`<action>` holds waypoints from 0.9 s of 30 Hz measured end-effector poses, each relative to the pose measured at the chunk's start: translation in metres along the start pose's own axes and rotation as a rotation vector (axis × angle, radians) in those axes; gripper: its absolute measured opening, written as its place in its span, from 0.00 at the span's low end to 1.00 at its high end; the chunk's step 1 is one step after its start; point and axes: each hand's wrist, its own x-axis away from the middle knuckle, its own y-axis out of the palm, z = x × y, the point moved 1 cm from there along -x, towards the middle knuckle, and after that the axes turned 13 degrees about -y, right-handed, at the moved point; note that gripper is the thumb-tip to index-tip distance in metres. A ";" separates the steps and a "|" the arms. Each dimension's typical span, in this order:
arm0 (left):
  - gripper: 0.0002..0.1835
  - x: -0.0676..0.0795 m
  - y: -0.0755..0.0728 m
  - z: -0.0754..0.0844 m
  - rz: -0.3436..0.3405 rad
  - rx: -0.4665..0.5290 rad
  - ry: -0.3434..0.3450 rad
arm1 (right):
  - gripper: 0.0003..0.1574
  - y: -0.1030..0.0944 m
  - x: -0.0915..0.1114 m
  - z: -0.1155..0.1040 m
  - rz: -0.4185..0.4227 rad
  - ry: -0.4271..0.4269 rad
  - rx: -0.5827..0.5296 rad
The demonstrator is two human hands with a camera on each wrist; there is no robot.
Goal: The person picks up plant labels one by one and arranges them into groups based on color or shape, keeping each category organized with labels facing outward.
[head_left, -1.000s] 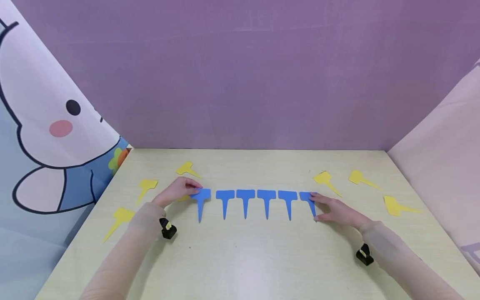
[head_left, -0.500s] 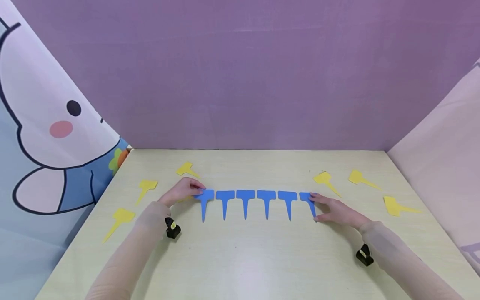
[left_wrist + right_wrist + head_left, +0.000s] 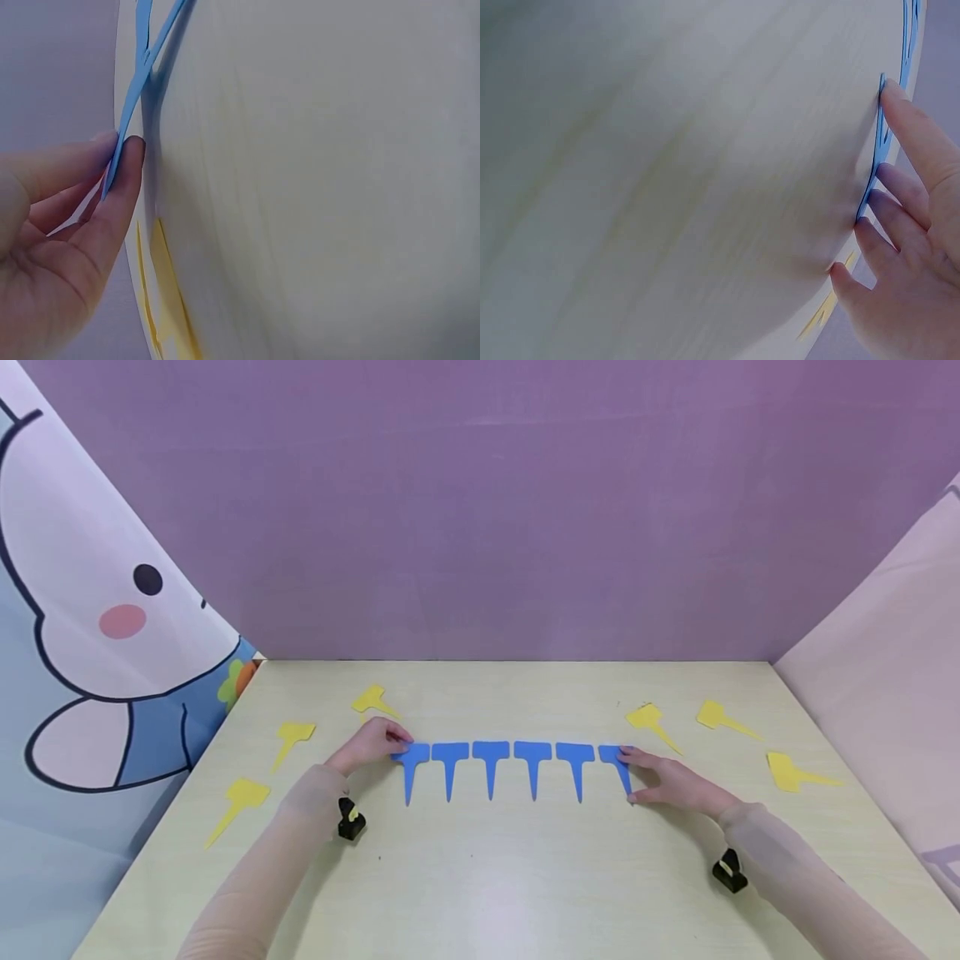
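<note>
Several blue T-shaped plant labels [image 3: 491,750] lie in a row across the table, stems toward me. My left hand [image 3: 371,743] pinches one head corner of the leftmost blue label [image 3: 411,756] between thumb and fingers. That label [image 3: 131,101] is tilted slightly off the tabletop in the left wrist view, its head close beside its neighbour. At the row's right end, my right hand [image 3: 678,783] rests on the last blue label [image 3: 611,754], fingers at the head and thumb by the stem tip. In the right wrist view its fingers [image 3: 915,139] are spread and fairly straight along the label.
Yellow T-shaped labels lie scattered on both sides, such as one at the left [image 3: 246,793] and one at the right [image 3: 784,772]. A purple backdrop [image 3: 517,527] stands behind the pale table [image 3: 495,885], with printed cloth [image 3: 97,727] on the left.
My left hand has moved right, carrying the leftmost blue label until its head sits close beside the neighbouring one. The right hand has stayed in place.
</note>
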 end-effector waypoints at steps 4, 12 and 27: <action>0.08 -0.002 0.002 0.001 0.014 -0.031 -0.010 | 0.45 0.001 0.000 0.001 0.002 0.002 -0.005; 0.07 -0.003 0.005 0.005 0.042 -0.078 -0.033 | 0.45 0.001 0.000 0.003 0.003 -0.002 0.003; 0.05 -0.010 0.010 0.007 0.098 -0.197 -0.001 | 0.45 0.003 -0.002 0.005 0.003 -0.002 0.005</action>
